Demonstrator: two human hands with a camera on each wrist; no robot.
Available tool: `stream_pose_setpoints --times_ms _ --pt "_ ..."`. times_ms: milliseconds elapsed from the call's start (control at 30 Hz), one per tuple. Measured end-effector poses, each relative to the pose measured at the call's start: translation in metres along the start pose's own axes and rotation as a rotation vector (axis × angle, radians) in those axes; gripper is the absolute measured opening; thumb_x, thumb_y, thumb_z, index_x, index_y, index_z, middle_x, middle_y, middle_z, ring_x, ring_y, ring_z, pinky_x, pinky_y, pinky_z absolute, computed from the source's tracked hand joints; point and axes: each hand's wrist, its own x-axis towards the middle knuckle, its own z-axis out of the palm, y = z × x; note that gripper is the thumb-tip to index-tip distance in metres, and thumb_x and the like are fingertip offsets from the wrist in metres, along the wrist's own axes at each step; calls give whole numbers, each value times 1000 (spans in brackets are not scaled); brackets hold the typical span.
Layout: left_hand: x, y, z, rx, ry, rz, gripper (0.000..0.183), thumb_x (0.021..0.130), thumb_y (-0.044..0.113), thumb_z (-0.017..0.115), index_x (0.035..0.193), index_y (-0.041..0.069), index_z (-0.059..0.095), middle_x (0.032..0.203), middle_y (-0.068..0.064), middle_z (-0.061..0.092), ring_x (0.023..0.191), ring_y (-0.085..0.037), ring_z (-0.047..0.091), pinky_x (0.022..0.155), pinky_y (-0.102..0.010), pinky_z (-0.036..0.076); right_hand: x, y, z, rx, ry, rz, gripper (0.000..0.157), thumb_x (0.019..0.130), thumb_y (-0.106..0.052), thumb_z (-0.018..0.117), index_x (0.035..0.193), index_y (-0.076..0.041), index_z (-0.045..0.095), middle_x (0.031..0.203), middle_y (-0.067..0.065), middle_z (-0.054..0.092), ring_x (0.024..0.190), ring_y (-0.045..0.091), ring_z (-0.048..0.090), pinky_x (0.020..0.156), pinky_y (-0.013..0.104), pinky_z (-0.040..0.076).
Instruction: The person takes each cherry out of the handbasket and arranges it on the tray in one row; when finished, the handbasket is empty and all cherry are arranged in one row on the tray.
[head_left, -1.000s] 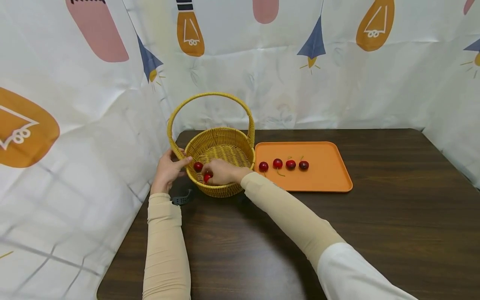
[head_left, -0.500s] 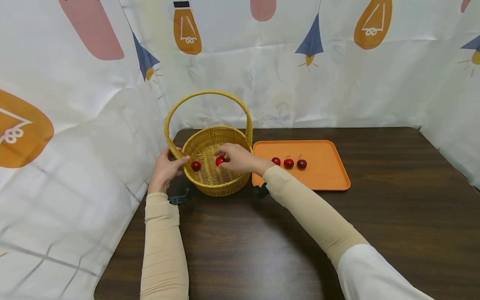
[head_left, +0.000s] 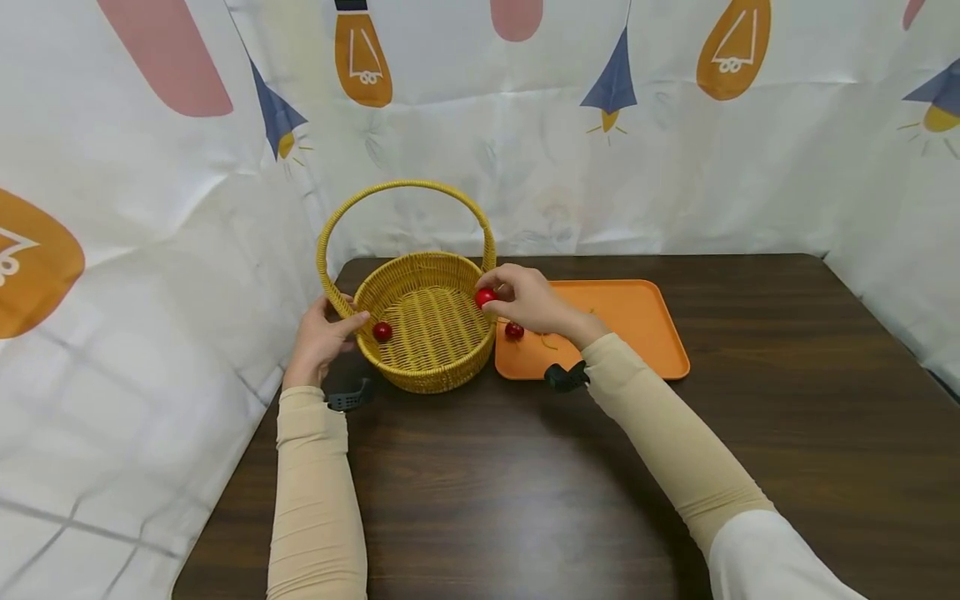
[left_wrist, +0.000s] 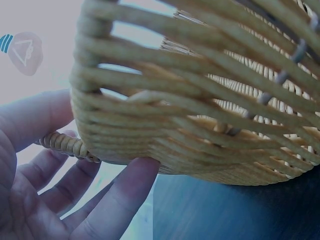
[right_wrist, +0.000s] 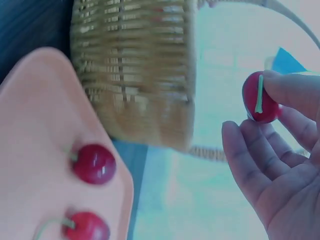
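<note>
A yellow wicker basket [head_left: 423, 379] with a tall hooped handle stands at the left of the table. My left hand [head_left: 315, 342] grips its left rim at the foot of the handle, thumb toward the inside. One red cherry [head_left: 382, 332] lies inside, near that thumb. Above the basket's right rim, my right hand [head_left: 528, 296] pinches another cherry [head_left: 485, 297] between thumb and fingertips; the right wrist view shows its short green stem. Under this hand a cherry [head_left: 514, 331] sits on the orange tray [head_left: 630, 317], and the forearm hides others there.
The tray stands right beside the basket. In the right wrist view, two stemmed cherries, a nearer one [right_wrist: 86, 227] and a farther one [right_wrist: 94, 164], lie on it. A patterned white curtain [head_left: 540, 167] hangs behind and left of the dark wooden table [head_left: 480, 483].
My right hand has lifted the cherry up from the basket's floor and carried it right, over the rim. My left hand keeps its grip on the basket. The head view has shifted slightly.
</note>
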Motion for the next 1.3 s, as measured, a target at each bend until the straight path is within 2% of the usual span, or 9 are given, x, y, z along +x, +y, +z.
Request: stream_pose_setpoints --times_ms 133,233,300,467,600,900,1000,1133,1300 --pt "7 -10 -2 6 1 9 61 94 25 66 142 1 37 119 -5 47 115 -36 53 83 -43 56 -14 9 -12 -16 36 20 30 92 -15 69 121 -9 64 112 5 63 90 17 65 80 35 53" --pt "13 -17 -1 22 13 20 61 94 29 66 141 3 38 118 -4 48 113 -33 55 82 -42 57 -25 21 -19 9 39 61 32 93 -15 68 123 -8 63 111 7 65 89 19 66 71 36 54" --pt "15 -19 -1 32 20 27 60 93 31 67 140 4 40 118 -4 48 110 -31 56 81 -42 57 -34 29 -24 46 34 106 33 93 -15 68 125 -8 62 110 9 67 83 27 66 66 39 54" --pt "15 -20 0 52 19 45 59 93 35 67 137 4 42 118 -6 48 107 -28 56 76 -36 58 -57 51 -32 80 56 216 33 95 -20 67 126 -11 61 109 11 68 83 38 63 61 38 53" --pt "15 -21 0 46 20 47 59 93 34 67 137 4 41 118 -6 48 109 -29 55 73 -32 57 -72 67 -36 61 91 271 35 95 -21 66 128 -9 61 112 12 67 88 34 64 63 36 53" --pt "15 -22 0 39 37 46 60 92 35 68 137 4 42 117 -5 49 105 -26 56 83 -45 55 -98 93 -47 12 116 295 35 93 -13 67 127 -4 62 123 16 62 99 30 64 76 37 54" --pt "14 -23 0 43 34 47 62 92 37 68 137 4 42 117 -5 49 104 -25 56 81 -43 56 -103 101 -51 -11 117 298 38 95 -16 66 130 -2 60 125 18 60 100 32 64 78 38 54" --pt "14 -22 0 36 34 46 63 91 38 69 136 3 42 117 -5 49 104 -23 56 74 -34 57 -107 113 -55 8 118 328 41 96 -20 64 132 -2 58 129 19 57 103 33 62 80 37 54" --pt "14 -22 1 26 43 52 62 91 36 70 135 3 42 118 -6 48 104 -23 57 76 -36 58 -112 122 -59 32 133 377 42 97 -26 63 133 -6 58 131 16 56 106 33 60 81 38 52"
